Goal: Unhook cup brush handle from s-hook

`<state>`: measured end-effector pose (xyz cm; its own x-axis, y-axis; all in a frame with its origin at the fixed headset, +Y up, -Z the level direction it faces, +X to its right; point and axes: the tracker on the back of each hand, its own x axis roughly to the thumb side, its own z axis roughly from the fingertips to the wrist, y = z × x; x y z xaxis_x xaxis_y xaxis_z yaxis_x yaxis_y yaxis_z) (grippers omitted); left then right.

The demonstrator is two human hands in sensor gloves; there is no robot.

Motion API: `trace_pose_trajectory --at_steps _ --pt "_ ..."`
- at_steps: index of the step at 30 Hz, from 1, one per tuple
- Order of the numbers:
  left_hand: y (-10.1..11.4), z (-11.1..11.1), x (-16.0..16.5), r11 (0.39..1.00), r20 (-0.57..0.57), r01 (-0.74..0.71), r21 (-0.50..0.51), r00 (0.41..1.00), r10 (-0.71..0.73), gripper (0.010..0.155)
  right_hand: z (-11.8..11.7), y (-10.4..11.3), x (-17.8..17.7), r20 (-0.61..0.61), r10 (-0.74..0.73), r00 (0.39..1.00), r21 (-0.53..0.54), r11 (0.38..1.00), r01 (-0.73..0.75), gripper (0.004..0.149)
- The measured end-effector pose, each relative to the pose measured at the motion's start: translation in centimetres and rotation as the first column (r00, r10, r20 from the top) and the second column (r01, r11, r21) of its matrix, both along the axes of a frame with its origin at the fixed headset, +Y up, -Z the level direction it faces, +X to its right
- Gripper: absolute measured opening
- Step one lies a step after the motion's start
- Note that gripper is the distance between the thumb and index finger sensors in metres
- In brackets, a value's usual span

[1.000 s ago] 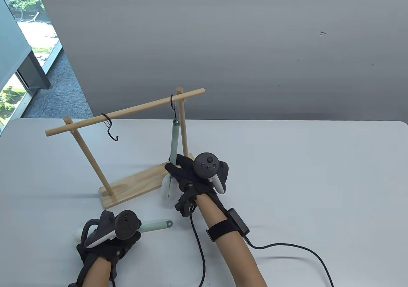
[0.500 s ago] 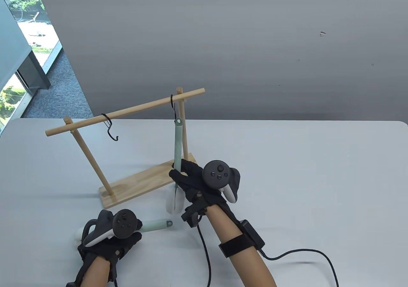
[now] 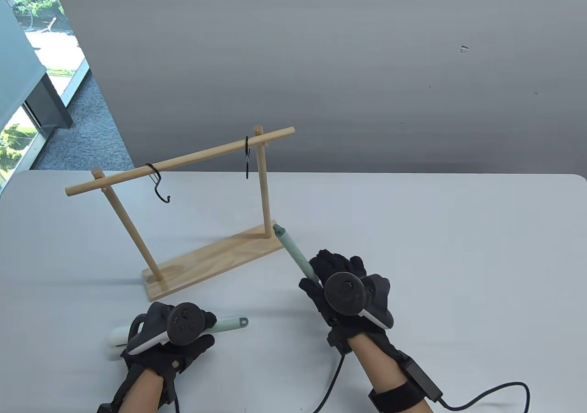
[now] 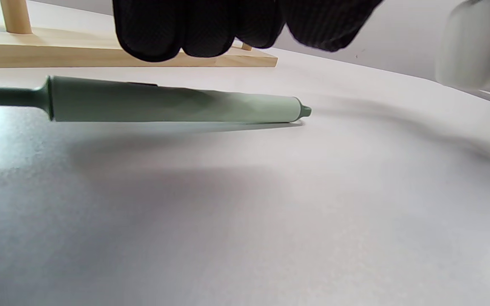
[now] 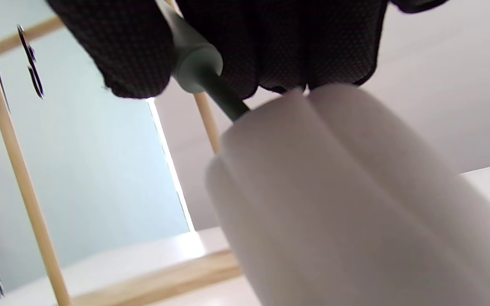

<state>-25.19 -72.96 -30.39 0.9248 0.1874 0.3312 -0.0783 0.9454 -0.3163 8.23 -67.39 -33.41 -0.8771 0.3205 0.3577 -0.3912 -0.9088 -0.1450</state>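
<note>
The right hand (image 3: 341, 284) gripped the freed brush (image 3: 293, 250); the left hand's (image 3: 172, 335) grip couldn't be told. Swinging the brush left risked toppling the rack (image 3: 211, 259).

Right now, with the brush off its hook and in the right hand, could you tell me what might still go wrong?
1. The pale green brush handle gripped by the right hand points its tip close to the light wooden rack; a swing could knock the upright post.
2. The white sponge head hangs low under the hand and may drag on the white table.
3. The second green-handled brush lies under the left hand, which could nudge it.
</note>
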Motion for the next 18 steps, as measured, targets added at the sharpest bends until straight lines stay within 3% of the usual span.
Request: trace_pose_trajectory --at_steps 4,11,18 --pt "0.0 -0.1 -0.1 1.000 -0.005 -0.006 0.005 1.000 0.006 0.055 0.9 -1.4 1.6 0.080 0.130 0.988 -0.033 0.991 -0.127 0.053" --pt "0.4 0.0 -0.1 0.999 -0.004 -0.025 0.037 1.000 0.026 0.057 0.4 -4.1 3.0 0.188 0.298 0.936 -0.211 0.943 -0.257 0.053" --pt "0.3 -0.1 -0.1 0.999 -0.003 -0.027 0.039 1.000 0.027 0.057 -0.1 -5.5 3.7 0.211 0.305 0.929 -0.281 0.929 -0.241 0.053"
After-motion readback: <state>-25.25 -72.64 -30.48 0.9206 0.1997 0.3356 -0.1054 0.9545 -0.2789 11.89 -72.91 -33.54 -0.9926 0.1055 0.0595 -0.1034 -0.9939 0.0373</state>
